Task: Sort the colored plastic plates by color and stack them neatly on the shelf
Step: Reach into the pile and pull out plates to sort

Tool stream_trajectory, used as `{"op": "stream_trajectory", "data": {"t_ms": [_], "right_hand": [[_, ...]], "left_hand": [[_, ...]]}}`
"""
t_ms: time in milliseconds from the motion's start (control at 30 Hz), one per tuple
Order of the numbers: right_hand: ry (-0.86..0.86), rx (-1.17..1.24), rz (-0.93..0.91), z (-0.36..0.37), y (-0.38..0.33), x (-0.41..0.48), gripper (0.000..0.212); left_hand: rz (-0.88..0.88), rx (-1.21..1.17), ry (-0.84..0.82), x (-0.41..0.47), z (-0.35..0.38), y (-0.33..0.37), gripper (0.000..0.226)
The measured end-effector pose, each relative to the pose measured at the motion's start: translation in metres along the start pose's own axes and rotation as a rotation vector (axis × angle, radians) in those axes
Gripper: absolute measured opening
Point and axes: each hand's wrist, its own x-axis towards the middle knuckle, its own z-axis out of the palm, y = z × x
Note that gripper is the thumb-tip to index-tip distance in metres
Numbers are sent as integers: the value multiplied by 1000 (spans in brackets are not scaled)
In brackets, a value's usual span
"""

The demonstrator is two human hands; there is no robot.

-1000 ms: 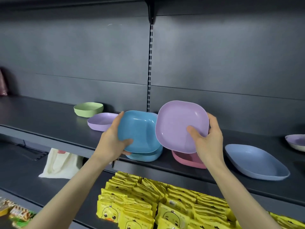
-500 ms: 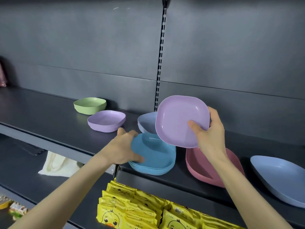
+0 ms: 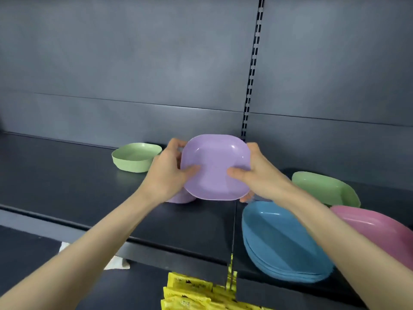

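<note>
Fingers (image 3: 176, 143) of left hand (image 3: 166, 173) and right hand (image 3: 262, 175) clamp purple plate (image 3: 215, 162) by opposite rims, thumbs on inner face.

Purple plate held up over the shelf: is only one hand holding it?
No, the left hand grips the purple plate at its left edge and the right hand grips its right edge.

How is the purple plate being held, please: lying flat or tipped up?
Tipped up: the purple plate shows its hollow face to the camera, the left hand and right hand gripping its side edges above the shelf.
</note>
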Motion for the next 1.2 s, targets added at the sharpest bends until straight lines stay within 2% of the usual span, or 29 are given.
{"op": "stream_trajectory", "data": {"t_ms": [100,233,433,700,900,1067,1133,1200], "right_hand": [[-48,-111,40,28,-9,25,37],[-66,-121,108,54,-19,54,36],[-72,-155,219,84,-17,89,57],[-81,-415,261,87,-9,99,61],[-166,-453,302,87,-9,99,66],[-225,-460,294,83,-19,94,70],[-169,-437,257,74,-28,88,69],[-86,-550,183,58,-40,79,63]], "left_hand": [[17,115,-24,19,-32,-32,36],[28,198,-65,45,-57,-64,34],[-47,256,-166,71,-68,-102,35],[-101,345,-324,86,-61,-123,35],[-89,426,-420,89,-63,-125,31],[56,631,-479,90,-70,-111,28],[155,660,-411,94,-73,-96,47],[257,609,-353,97,-73,-74,59]]}}
